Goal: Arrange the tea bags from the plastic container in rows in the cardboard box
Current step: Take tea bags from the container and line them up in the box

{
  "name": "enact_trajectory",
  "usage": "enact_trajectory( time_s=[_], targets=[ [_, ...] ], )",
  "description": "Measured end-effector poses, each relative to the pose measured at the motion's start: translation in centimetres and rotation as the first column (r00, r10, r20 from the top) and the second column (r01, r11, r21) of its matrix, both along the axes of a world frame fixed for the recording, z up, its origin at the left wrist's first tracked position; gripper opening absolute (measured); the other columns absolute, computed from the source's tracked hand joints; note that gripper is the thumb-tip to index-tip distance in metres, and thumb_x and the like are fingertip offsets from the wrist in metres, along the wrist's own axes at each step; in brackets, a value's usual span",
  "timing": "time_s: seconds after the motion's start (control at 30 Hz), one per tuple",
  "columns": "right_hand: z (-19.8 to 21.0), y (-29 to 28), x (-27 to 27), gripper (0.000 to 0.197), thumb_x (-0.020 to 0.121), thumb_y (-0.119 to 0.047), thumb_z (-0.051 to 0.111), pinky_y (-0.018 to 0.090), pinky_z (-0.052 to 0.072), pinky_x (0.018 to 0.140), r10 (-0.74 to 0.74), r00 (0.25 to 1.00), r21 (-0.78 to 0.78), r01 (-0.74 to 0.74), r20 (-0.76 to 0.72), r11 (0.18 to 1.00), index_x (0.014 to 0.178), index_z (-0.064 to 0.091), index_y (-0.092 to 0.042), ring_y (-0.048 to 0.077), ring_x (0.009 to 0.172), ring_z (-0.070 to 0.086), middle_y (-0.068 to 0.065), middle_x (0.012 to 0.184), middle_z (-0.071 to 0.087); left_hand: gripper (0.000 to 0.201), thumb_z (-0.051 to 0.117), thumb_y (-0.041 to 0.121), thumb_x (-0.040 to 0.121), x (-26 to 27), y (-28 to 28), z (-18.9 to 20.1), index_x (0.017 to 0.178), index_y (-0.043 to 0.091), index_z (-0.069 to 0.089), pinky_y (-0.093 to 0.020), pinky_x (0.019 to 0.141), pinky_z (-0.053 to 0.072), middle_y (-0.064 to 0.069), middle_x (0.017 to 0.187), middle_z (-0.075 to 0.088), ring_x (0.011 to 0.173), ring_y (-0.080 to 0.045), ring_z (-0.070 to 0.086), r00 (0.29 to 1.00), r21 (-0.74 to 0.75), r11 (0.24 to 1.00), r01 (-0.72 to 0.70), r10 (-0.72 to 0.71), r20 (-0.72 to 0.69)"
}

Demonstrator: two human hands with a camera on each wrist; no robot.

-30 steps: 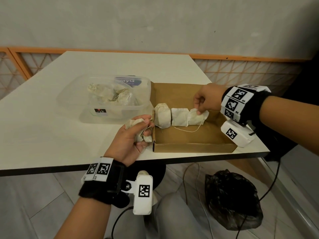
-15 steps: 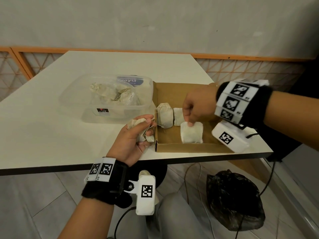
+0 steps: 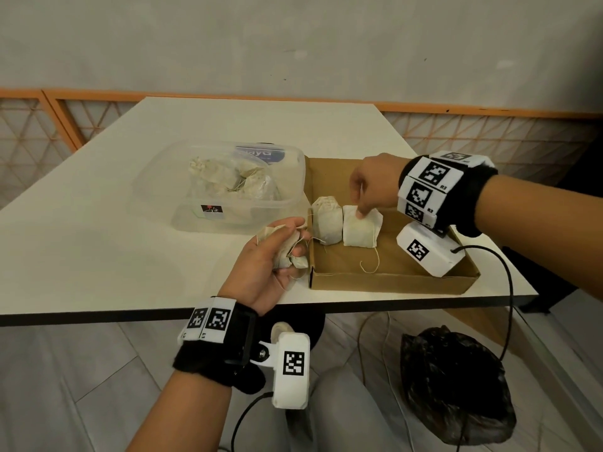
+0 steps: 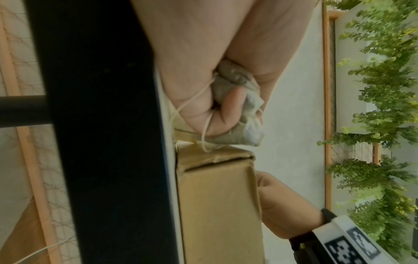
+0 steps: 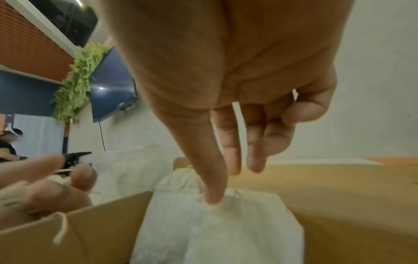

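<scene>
An open cardboard box (image 3: 391,283) lies at the table's near right corner. Two white tea bags show side by side at its left end, the left bag (image 3: 324,223) and the right bag (image 3: 360,231) (image 5: 214,232). My right hand (image 3: 359,212) (image 5: 224,185) hovers over the box with loosely straight fingers. One fingertip rests on the right bag's top edge. My left hand (image 3: 287,252) (image 4: 226,110) grips a bunch of tea bags (image 3: 284,257) (image 4: 244,128) just outside the box's left wall. The clear plastic container (image 3: 156,197) to the left holds more tea bags (image 3: 228,181).
A loose string (image 3: 375,262) trails from the right bag across the box floor. The table's front edge (image 3: 130,316) runs just under my left wrist. A black plastic bag (image 3: 456,386) sits on the floor below. An orange lattice railing (image 3: 489,132) stands behind the table.
My right hand pulled the row's right-hand bag toward the box's front, then moved it back up beside the leftmost bag; the middle bag no longer shows. The left hand stayed put.
</scene>
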State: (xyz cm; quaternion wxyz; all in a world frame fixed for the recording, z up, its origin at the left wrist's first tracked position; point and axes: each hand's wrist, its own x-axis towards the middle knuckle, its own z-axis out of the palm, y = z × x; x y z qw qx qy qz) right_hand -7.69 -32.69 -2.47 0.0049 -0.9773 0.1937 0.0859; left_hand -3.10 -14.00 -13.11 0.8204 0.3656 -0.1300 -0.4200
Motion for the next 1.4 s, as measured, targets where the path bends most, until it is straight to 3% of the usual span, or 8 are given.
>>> enact_trajectory(
  time_s=[0.2,0.4,0.6,0.83,1.0,1.07,1.2,1.4],
  targets=[
    [0.1,5.3,-2.7,0.012,0.081,-0.025,0.067,0.020,0.038,0.060,0.063,0.924,0.304,-0.187,0.377,0.934,0.090,0.062,-0.019,0.006,0.066,0.049,-0.007,0.074,0.055,0.025,0.042,0.027,0.092,0.9,0.3,-0.1,0.098,0.007,0.056,-0.009,0.043,0.026,-0.005,0.079,0.058,0.056,-0.007,0.051,0.941,-0.134,0.990,0.034,-0.077,-0.331],
    [-2.5,8.3,-1.9,0.009,0.086,-0.018,0.060,0.011,0.035,0.058,0.135,0.933,0.305,-0.242,0.333,0.921,0.091,0.067,-0.017,0.007,0.074,0.051,-0.011,0.079,0.054,0.012,0.052,0.019,0.083,1.6,1.0,-0.4,0.080,0.008,0.053,-0.012,0.032,0.023,-0.001,0.056,0.051,0.041,-0.007,0.044,0.897,-0.251,0.967,-0.030,-0.085,-0.434],
    [-2.6,8.4,-0.5,0.015,0.089,-0.033,0.052,0.038,0.031,0.094,0.305,0.952,0.044,-0.306,0.014,0.951,0.088,0.066,-0.028,0.017,0.108,0.045,-0.007,0.108,0.061,0.004,0.058,0.011,0.075,1.6,1.5,-0.6,0.074,0.007,0.059,-0.015,0.030,0.022,0.000,0.062,0.052,0.041,-0.007,0.044,0.875,-0.365,0.924,-0.117,-0.078,-0.477],
    [-3.8,9.8,0.3,0.035,0.096,-0.039,0.034,0.043,0.022,0.094,0.355,0.889,-0.145,-0.408,-0.290,0.902,0.108,0.064,-0.026,0.022,0.113,0.045,-0.004,0.116,0.059,0.013,0.045,0.019,0.086,1.6,1.2,-0.8,0.082,0.011,0.055,-0.013,0.035,0.024,0.001,0.067,0.052,0.046,-0.006,0.045,0.881,-0.326,0.915,-0.236,0.060,-0.470],
    [-2.8,8.7,-0.6,0.024,0.094,-0.026,0.048,0.033,0.034,0.100,0.265,0.963,0.148,-0.269,0.050,0.952,0.112,0.065,-0.025,0.015,0.108,0.055,-0.005,0.115,0.063,0.006,0.053,0.020,0.083,1.6,1.3,-0.6,0.084,0.015,0.055,-0.014,0.035,0.023,0.002,0.071,0.052,0.049,-0.006,0.045,0.892,-0.301,0.923,-0.239,0.087,-0.443],
    [-2.2,7.3,-1.5,0.018,0.090,-0.015,0.057,0.022,0.043,0.083,0.007,0.943,0.546,-0.199,0.334,0.814,0.102,0.069,-0.022,0.009,0.093,0.061,-0.003,0.104,0.067,0.003,0.055,0.018,0.084,1.5,1.3,-0.5,0.084,0.015,0.055,-0.013,0.036,0.023,0.001,0.074,0.053,0.048,-0.005,0.044,0.898,-0.272,0.931,-0.245,0.112,-0.426],
    [-3.2,5.8,-3.2,0.023,0.084,0.005,0.055,0.015,0.051,0.066,-0.393,0.853,0.937,-0.283,0.344,0.205,0.097,0.067,-0.010,0.005,0.075,0.067,0.004,0.083,0.071,0.006,0.058,0.015,0.082,0.9,1.2,-0.1,0.085,0.016,0.054,-0.011,0.034,0.020,0.000,0.081,0.053,0.045,-0.001,0.044,0.927,-0.213,0.954,-0.208,0.123,-0.354],
    [-5.2,4.4,-5.1,0.017,0.083,-0.007,0.062,0.021,0.039,0.066,-0.628,0.678,0.924,-0.286,0.382,0.253,0.085,0.072,-0.021,0.008,0.076,0.060,-0.005,0.080,0.072,0.006,0.053,0.017,0.083,0.9,1.7,0.6,0.085,0.012,0.056,-0.011,0.029,0.027,-0.005,0.075,0.058,0.044,-0.005,0.049,0.917,-0.206,0.969,-0.136,0.044,-0.397]
  ],
)
